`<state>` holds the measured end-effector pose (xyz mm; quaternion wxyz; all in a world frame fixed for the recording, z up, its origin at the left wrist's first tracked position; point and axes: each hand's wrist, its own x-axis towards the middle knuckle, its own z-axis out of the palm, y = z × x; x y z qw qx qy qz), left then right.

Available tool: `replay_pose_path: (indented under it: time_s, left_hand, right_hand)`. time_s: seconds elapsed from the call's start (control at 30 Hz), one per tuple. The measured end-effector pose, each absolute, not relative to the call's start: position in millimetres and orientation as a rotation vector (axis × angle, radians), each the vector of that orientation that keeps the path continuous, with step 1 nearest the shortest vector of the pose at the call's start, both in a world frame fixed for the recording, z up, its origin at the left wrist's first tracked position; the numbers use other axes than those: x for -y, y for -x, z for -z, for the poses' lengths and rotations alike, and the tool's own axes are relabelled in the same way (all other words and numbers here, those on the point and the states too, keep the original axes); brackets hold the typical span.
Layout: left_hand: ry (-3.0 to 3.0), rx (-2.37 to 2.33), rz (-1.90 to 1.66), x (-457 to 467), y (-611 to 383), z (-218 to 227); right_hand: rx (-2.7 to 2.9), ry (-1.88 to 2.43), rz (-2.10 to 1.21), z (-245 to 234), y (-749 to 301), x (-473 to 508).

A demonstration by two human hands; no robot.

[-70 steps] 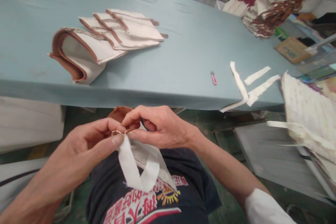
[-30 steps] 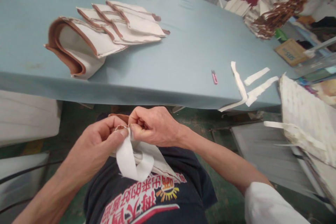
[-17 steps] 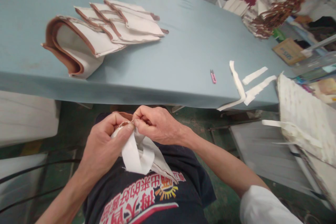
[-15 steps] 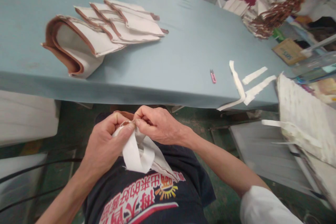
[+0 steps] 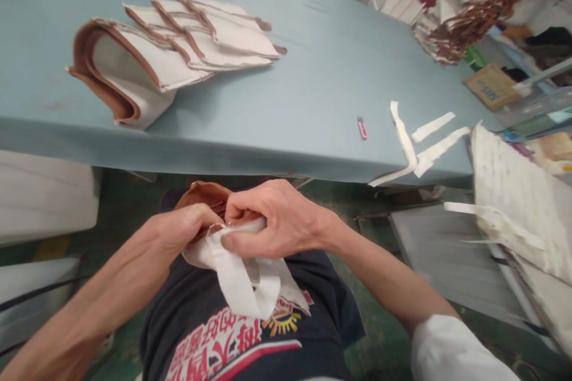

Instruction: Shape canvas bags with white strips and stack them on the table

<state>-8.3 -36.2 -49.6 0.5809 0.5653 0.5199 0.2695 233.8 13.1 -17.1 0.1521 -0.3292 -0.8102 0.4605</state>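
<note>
Both hands meet over my lap, below the table's front edge. My left hand (image 5: pixel 181 232) is closed on a cream fabric piece with brown lining (image 5: pixel 203 195). My right hand (image 5: pixel 272 220) wraps round the same piece from the right, thumb pressed on its cream edge. A cream strap loop (image 5: pixel 245 286) hangs down from the piece over my dark printed shirt.
A blue-grey table (image 5: pixel 313 71) lies ahead. On it rest a fanned stack of cream and brown pieces (image 5: pixel 179 50), a small pink thread snip (image 5: pixel 361 127) and loose cream strips (image 5: pixel 424 143). More fabric piles sit at the far right (image 5: pixel 465 12) and near right (image 5: pixel 518 202).
The hands went from pinching the piece's edge with the fingertips to gripping it more fully. The brown lining now shows above my left hand.
</note>
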Motion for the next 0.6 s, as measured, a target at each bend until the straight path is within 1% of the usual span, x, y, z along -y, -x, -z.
replay_pose_path:
  time_s: [0.23, 0.37, 0.5, 0.6]
  left_hand:
    - [-1.424, -0.981, -0.495, 23.1, 6.1, 37.0]
    - [-1.603, -0.984, -0.557, 28.8, 6.6, 40.8]
    - [-1.909, -0.982, -0.648, 41.5, 13.1, 51.1]
    - [-2.075, -0.955, -0.706, 47.7, 15.1, 51.4]
  right_hand:
    - [2.399, 0.870, -1.266, 20.7, -232.4, -10.0]
    - [2.321, 0.807, -1.311, 27.5, -237.3, -8.6]
    - [2.230, 0.743, -1.340, 40.7, -241.7, -5.5]
    - [2.253, 0.694, -1.196, 43.9, -244.4, -3.3]
